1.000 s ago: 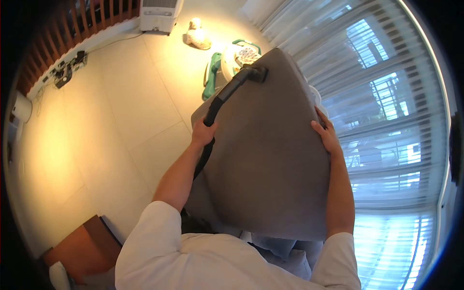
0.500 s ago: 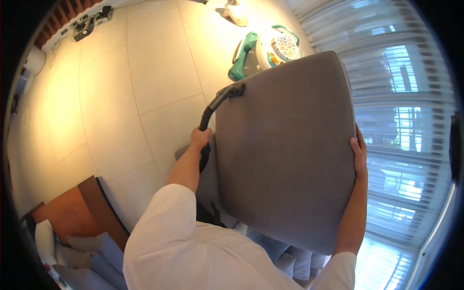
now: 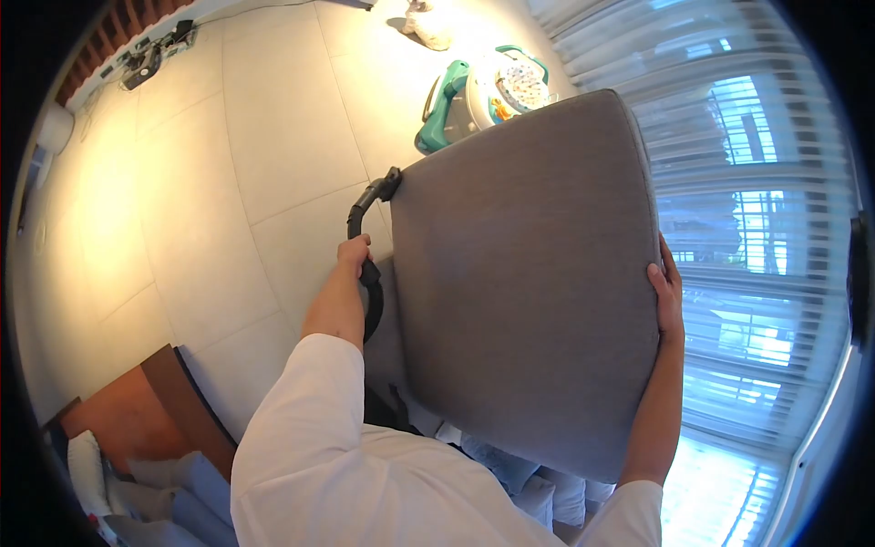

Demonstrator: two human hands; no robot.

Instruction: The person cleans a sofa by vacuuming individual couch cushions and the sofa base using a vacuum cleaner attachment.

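My left hand (image 3: 355, 250) is closed around the black handle of a vacuum cleaner hose (image 3: 374, 310). At its far end, the black vacuum nozzle (image 3: 391, 184) touches the upper left edge of a large grey sofa cushion (image 3: 524, 283). The cushion stands tilted up in front of me, its broad face toward me. On its right edge, my right hand (image 3: 668, 283) grips the side, thumb on the near face and fingers reaching behind. The lower part of the hose goes out of sight behind my left arm.
Beyond the cushion stands a green and white baby seat (image 3: 444, 105), with a pale bundled object (image 3: 428, 25) farther back. Sheer curtains (image 3: 729, 219) hang on the right. A brown table (image 3: 137, 401) and grey pillows (image 3: 182, 497) are at lower left; cables (image 3: 146, 64) lie far left.
The nozzle has moved left from the cushion's face to its left edge, with my left hand shifting left too. My right hand keeps its hold on the cushion.
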